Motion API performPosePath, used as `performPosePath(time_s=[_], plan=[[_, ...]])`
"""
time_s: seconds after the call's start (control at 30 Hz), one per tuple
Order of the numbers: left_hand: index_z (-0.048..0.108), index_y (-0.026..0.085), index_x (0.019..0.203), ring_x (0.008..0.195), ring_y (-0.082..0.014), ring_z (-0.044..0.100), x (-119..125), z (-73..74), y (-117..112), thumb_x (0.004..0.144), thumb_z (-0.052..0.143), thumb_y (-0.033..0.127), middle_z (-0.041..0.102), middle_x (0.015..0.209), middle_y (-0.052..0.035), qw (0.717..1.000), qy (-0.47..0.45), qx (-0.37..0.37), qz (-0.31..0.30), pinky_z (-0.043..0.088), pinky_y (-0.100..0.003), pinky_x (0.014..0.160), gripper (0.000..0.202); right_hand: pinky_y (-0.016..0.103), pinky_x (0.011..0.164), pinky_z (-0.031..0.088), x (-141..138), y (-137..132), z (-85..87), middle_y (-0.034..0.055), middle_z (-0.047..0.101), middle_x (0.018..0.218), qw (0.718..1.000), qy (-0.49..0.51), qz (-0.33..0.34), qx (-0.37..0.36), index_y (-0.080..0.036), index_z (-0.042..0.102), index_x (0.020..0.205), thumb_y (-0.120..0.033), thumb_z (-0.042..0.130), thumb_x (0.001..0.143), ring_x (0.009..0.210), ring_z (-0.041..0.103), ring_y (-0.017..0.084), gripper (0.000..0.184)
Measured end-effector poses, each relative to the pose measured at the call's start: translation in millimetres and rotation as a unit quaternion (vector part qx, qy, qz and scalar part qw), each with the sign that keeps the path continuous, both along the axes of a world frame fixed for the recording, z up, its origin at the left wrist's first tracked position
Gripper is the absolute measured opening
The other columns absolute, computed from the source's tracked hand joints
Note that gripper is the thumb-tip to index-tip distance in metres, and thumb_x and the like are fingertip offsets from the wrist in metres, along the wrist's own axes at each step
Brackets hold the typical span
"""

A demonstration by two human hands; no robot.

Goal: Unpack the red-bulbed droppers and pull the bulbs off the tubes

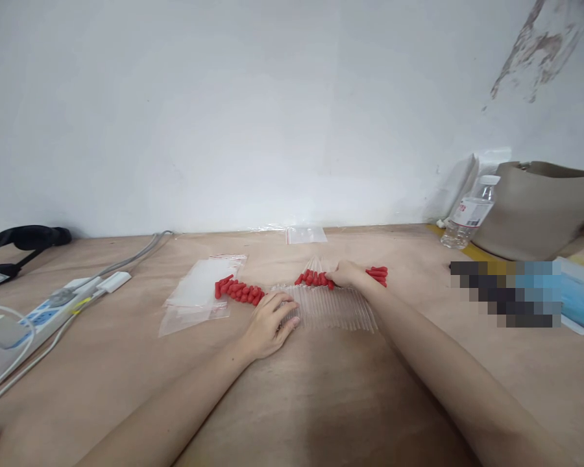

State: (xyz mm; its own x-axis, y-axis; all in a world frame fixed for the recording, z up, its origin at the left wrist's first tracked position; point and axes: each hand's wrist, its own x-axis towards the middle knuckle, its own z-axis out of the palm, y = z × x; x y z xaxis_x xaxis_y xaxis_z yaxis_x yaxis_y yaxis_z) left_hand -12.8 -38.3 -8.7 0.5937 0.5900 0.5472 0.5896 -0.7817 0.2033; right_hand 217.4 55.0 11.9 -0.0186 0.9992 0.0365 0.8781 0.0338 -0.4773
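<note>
A row of clear thin tubes (pixel 328 308) lies side by side on the table. My left hand (pixel 268 324) rests over the left end of this row, fingers apart and slightly bent. Beside its fingertips, red rubber bulbs (pixel 246 293) form a line running up to the left. My right hand (pixel 348 275) reaches over the tubes with its fingers closed at a red dropper bulb (pixel 329 283), one of a small cluster whose clear stems point toward the wall. More red bulbs (pixel 377 275) show just past my right wrist; my right fingertips are partly hidden.
Clear zip bags (pixel 194 285) lie left of the bulbs, and another small bag (pixel 306 235) lies by the wall. A power strip (pixel 43 318) with cables is at the left. To the right stand a water bottle (pixel 470 214) and a grey-beige bag (pixel 540 214).
</note>
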Motion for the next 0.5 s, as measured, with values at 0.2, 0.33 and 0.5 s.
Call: performPosePath(time_s=[0.2,0.33,0.5], plan=[[0.054,0.017,0.105,0.099,-0.0201,0.049,-1,0.6,0,0.085,0.044,0.024,0.055,0.102,-0.0091,1.0,0.0,0.001,0.002,0.042,-0.038,0.086,0.023,0.024,0.052,0.034,-2,-23,20.3,0.0048,0.057,0.053,1.0,0.007,0.005,0.023,-0.014,0.058,0.057,-0.031,0.045,0.079,0.054,0.053,0.014,0.031],[0.056,0.018,0.1,0.101,-0.0199,0.049,-3,-0.2,-1,0.084,0.046,0.021,0.054,0.104,-0.0086,0.997,-0.038,0.06,0.004,0.041,-0.039,0.088,0.019,0.024,0.061,0.036,-6,-53,18.3,0.0034,0.063,0.079,0.989,0.045,0.067,0.121,-0.018,0.057,0.083,-0.031,0.039,0.085,0.072,0.055,0.014,0.023],[0.058,0.018,0.084,0.096,-0.0209,0.051,-1,-1.1,-7,0.077,0.055,0.021,0.057,0.098,-0.0084,0.982,-0.069,0.177,0.013,0.042,-0.04,0.084,0.007,0.029,0.069,0.033,-10,-99,-13.0,0.0045,0.061,0.08,0.934,0.013,0.18,0.309,-0.019,0.059,0.086,-0.026,0.044,0.085,0.077,0.052,0.016,0.017]])
